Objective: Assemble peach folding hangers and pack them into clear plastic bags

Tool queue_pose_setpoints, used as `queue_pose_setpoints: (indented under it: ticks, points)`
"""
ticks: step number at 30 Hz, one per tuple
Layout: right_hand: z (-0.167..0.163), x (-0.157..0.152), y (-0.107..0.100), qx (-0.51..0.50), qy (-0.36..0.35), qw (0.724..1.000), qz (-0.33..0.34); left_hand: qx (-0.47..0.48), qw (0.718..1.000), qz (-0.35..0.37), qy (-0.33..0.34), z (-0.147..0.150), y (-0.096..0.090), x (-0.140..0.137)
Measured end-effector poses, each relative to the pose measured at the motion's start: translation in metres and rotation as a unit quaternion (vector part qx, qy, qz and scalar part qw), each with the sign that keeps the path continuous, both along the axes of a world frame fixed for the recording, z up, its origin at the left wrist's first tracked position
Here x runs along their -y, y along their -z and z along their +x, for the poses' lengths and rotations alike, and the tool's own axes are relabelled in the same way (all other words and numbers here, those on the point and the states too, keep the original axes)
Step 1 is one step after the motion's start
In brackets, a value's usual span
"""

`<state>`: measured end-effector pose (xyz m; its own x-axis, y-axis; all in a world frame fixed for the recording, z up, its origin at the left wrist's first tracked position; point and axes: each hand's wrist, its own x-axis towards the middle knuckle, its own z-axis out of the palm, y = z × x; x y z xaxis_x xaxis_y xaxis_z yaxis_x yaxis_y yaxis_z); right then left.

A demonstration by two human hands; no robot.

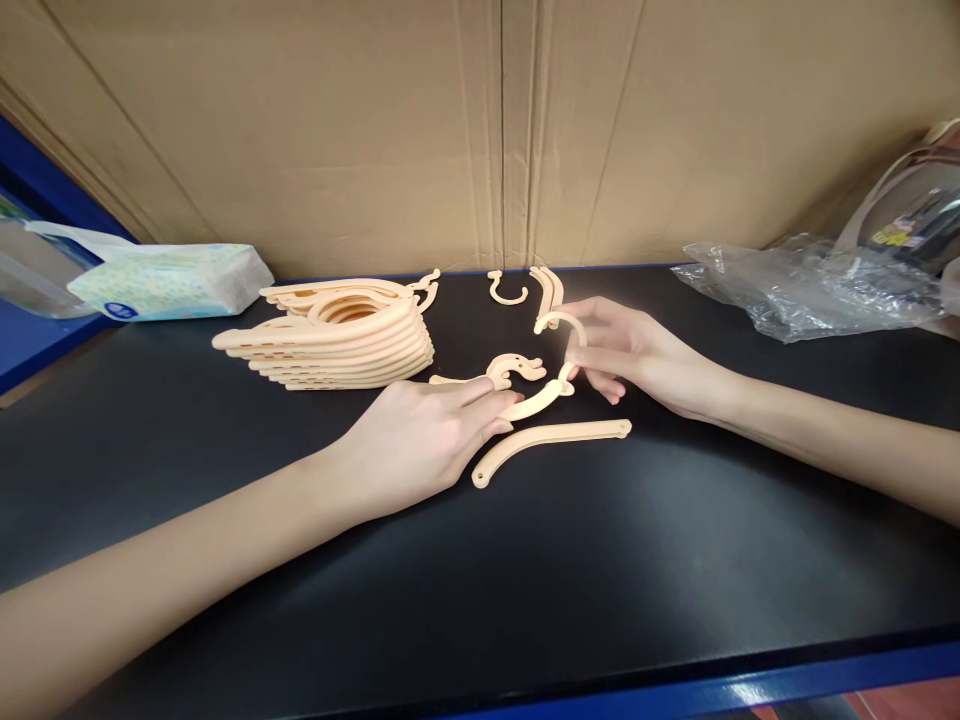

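Observation:
My left hand [431, 430] is closed on a curved, cream-coloured plastic hanger arm [536, 403] just above the black table. My right hand [637, 350] pinches a hanger hook [577, 325] of the same plastic between thumb and fingers. The hook's base meets the end of the arm; whether the two are locked together I cannot tell. Nearest to me lies a loose hanger arm [551, 438], with a hole at its end. Just behind my left fingers are more hanger parts [517, 362], partly hidden by that hand.
A stack of folded hangers [337, 345] stands on the left of the black table [600, 590]. Farther back lie a single hook [508, 290] and several hanger arms [551, 292]. A tissue pack [172, 280] is at the left, crumpled clear plastic [795, 290] at the right. Cardboard [337, 130] lines the back.

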<state>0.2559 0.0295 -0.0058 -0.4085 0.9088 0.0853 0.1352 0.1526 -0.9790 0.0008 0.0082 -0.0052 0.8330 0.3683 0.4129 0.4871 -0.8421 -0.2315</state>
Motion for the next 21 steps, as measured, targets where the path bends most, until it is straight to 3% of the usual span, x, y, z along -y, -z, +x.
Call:
queue_pose_setpoints:
  ticks: [14, 21]
  points:
    - [0.0006, 0.0013, -0.0014, -0.010, 0.019, 1.000, -0.004, 0.010, 1.000, 0.003, -0.017, -0.0011, -0.0013, 0.0036]
    - [0.0000, 0.0046, -0.0038, -0.005, 0.025, 0.999, 0.041, 0.065, 0.995, -0.037, -0.067, -0.0014, 0.0022, 0.0060]
